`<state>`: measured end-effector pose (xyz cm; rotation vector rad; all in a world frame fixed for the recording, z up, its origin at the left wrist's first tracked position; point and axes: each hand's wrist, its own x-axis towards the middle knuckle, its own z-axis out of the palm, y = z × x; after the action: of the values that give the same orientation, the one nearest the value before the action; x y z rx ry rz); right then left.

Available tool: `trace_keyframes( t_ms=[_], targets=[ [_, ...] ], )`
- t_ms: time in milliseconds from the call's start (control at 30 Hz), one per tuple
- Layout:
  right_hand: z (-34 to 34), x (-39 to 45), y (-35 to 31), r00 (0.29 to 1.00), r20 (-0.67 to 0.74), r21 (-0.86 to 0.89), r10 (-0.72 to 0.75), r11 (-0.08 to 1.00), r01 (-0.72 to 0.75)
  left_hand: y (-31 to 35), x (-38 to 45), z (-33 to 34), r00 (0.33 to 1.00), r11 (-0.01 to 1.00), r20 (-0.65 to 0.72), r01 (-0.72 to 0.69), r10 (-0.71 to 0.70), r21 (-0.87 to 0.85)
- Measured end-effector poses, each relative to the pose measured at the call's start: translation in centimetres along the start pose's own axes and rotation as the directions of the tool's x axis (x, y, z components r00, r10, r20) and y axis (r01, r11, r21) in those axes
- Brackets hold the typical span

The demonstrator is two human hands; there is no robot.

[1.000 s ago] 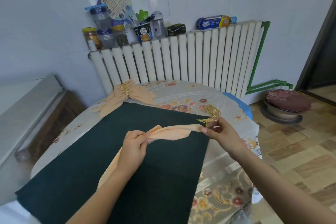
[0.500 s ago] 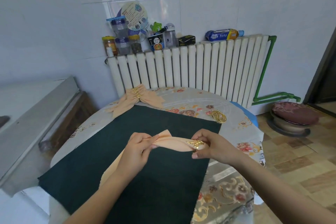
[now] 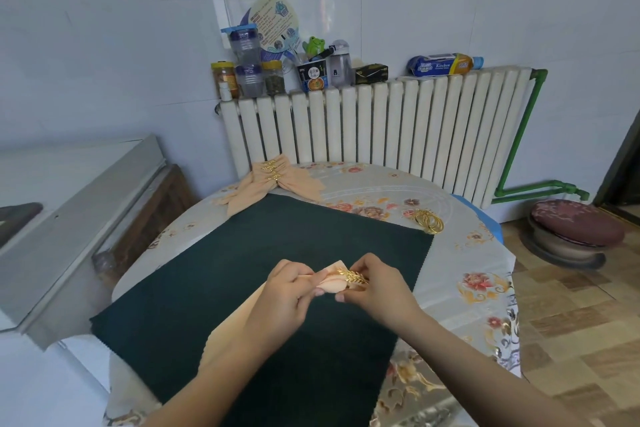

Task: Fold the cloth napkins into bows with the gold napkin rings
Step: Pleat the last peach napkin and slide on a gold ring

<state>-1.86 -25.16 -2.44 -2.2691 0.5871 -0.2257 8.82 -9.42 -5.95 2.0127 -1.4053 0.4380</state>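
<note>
Peach napkin point(image 3: 330, 282) over dark mat point(image 3: 242, 274), mid-worktop | left hand point(image 3: 284, 298) fingers pinch gathered end | right hand point(image 3: 374, 288) fingers hold gold ring point(image 3: 353, 277) on it | finished bows point(image 3: 273, 180) stacked far edge | spare rings point(image 3: 428, 221) remain; judged partway.

Open dark green mat point(image 3: 221, 288) to left, right and beyond both hands: flat, bare cloth. Mid-mat taken up by left hand point(image 3: 287, 302) and right hand point(image 3: 374, 291), close together around a peach napkin point(image 3: 334, 282). Far left corner blocked by finished bows point(image 3: 277, 180), overlapping the mat's edge. Loose gold rings point(image 3: 429, 220) just off the far right corner. Behind the table, a radiator point(image 3: 381, 125) topped with jars point(image 3: 249, 73).
</note>
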Motion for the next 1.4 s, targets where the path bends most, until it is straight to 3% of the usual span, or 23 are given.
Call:
trace_keyframes(
  t_ms=[233, 333, 533, 667, 767, 900, 967, 1134, 1400],
  targets=[
    [-0.5, 1.0, 0.4, 0.939, 0.335, 0.25, -0.074, 0.968, -0.013, -0.9, -1.2, -0.7, 0.998, 0.998, 0.025, -0.052, 0.053, -0.036],
    [-0.3, 1.1, 0.9, 0.922, 0.376, 0.305, -0.091, 0.952, -0.031, -1.1, -1.6, -0.5, 0.997, 0.997, 0.042, -0.067, 0.068, -0.032],
    [0.4, 0.5, 1.8, 0.928, 0.349, 0.246, -0.128, 0.968, 0.041, -1.5, -2.9, 0.8, 0.994, 0.995, 0.084, -0.069, 0.063, 0.069],
    [1.7, 0.0, 2.6, 0.924, 0.342, 0.057, -0.168, 0.986, 0.159, -1.7, -3.6, 2.1, 0.965, 0.978, 0.25, -0.123, 0.078, 0.167],
    [2.2, -0.5, 3.3, 0.942, 0.29, 0.047, -0.172, 0.985, 0.165, -1.3, -3.3, 2.4, 0.947, 0.977, 0.315, -0.127, 0.068, 0.171],
    [3.1, -1.0, 4.1, 0.969, 0.178, 0.08, -0.172, 0.984, 0.16, -0.5, -3.4, 2.8, 0.932, 0.977, 0.32, 0.202, -0.172, -0.063],
    [3.7, -1.4, 4.6, 0.985, 0.11, 0.139, -0.13, 0.984, 0.114, -0.7, -3.1, 2.6, 0.907, 0.954, 0.353, 0.28, -0.228, -0.104],
    [4.2, -2.0, 5.1, 0.994, -0.034, 0.166, -0.107, 0.98, 0.111, -0.9, -2.4, 2.0, 0.842, 0.907, 0.473, 0.382, -0.261, -0.179],
    [4.0, -2.1, 5.3, 0.989, -0.005, 0.149, -0.15, 0.977, 0.149, -1.4, -0.9, 1.4, 0.712, 0.892, 0.664, 0.426, -0.228, -0.15]
  ],
)
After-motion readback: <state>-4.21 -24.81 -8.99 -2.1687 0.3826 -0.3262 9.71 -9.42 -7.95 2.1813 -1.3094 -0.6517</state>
